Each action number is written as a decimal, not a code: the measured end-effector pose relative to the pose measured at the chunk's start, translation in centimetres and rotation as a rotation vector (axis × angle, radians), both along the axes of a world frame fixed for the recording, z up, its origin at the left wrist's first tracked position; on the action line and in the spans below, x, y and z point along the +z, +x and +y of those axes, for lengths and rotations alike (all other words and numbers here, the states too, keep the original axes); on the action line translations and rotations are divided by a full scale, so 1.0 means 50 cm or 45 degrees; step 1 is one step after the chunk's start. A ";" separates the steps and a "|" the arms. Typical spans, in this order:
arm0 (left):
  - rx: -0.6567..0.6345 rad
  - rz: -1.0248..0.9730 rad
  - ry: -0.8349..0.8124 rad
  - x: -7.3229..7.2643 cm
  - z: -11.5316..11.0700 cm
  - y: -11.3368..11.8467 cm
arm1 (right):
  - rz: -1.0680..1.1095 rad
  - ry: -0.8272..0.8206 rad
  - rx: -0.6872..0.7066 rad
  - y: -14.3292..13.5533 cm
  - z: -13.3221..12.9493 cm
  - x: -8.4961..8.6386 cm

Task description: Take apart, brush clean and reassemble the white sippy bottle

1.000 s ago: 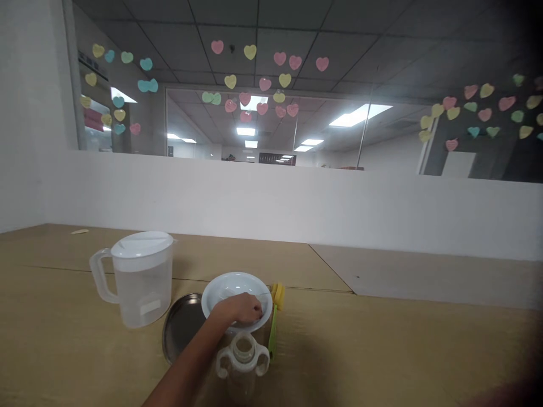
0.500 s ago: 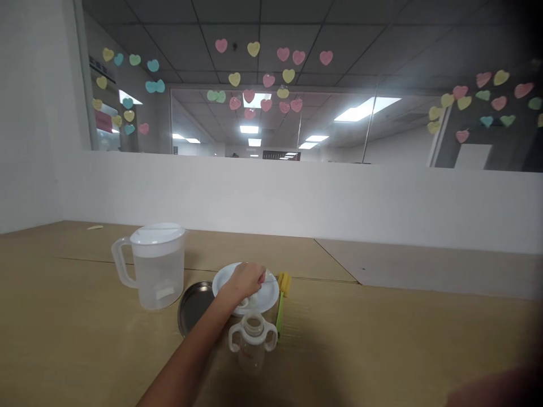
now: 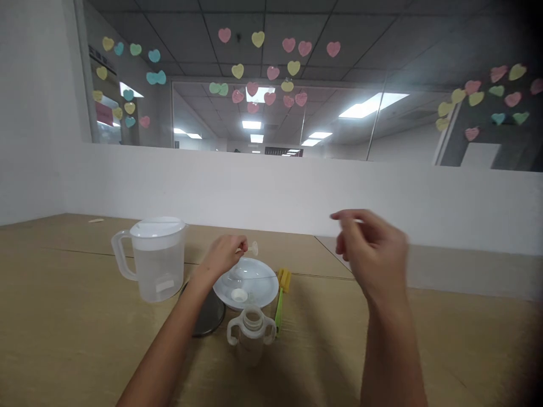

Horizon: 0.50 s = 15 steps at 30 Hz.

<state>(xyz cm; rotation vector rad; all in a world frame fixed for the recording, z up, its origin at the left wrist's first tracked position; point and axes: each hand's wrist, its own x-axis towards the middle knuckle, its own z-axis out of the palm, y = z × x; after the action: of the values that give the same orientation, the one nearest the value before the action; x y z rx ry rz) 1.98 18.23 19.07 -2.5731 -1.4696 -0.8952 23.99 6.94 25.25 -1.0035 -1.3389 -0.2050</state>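
My left hand [image 3: 224, 254] is above the far left rim of a white plate [image 3: 265, 285], its fingers pinching a small translucent piece with a flared end, like a bottle nipple [image 3: 254, 249]. On the plate lie a white ring [image 3: 239, 295] and a clear rounded cover [image 3: 232, 279]. In front stands a clear baby bottle [image 3: 251, 333], topless, with two white handles. Raised at the right is my right hand [image 3: 373, 249], slightly blurred. Its index finger points left, apart from the thumb, the other fingers curl, and nothing shows in it.
A lidded translucent pitcher [image 3: 158, 263] stands at the left. Under my left forearm is a dark round metal tray [image 3: 211, 314]. A bottle brush [image 3: 280, 305] with yellow head and green handle lies right of the plate. Behind the table [image 3: 80, 328] rises a white wall.
My left hand has lifted up and left from the plate with the small translucent piece. My right hand has risen into view from the lower right corner.
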 end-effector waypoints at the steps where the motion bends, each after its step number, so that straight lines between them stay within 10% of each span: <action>1: 0.003 -0.005 -0.006 0.001 0.000 -0.005 | -0.113 -0.231 -0.073 0.020 0.033 -0.005; 8: 0.014 -0.006 -0.035 -0.002 0.005 -0.018 | -0.544 -1.969 -0.074 0.101 0.251 -0.157; 15: -0.021 -0.025 -0.131 -0.005 0.007 -0.016 | -0.575 -2.380 0.036 0.028 0.319 -0.288</action>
<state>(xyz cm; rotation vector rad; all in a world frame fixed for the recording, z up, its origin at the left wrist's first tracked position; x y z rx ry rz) 1.17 18.56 18.84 -2.6599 -1.5415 -0.8713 25.38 22.91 10.85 -2.5292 -1.8138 1.1417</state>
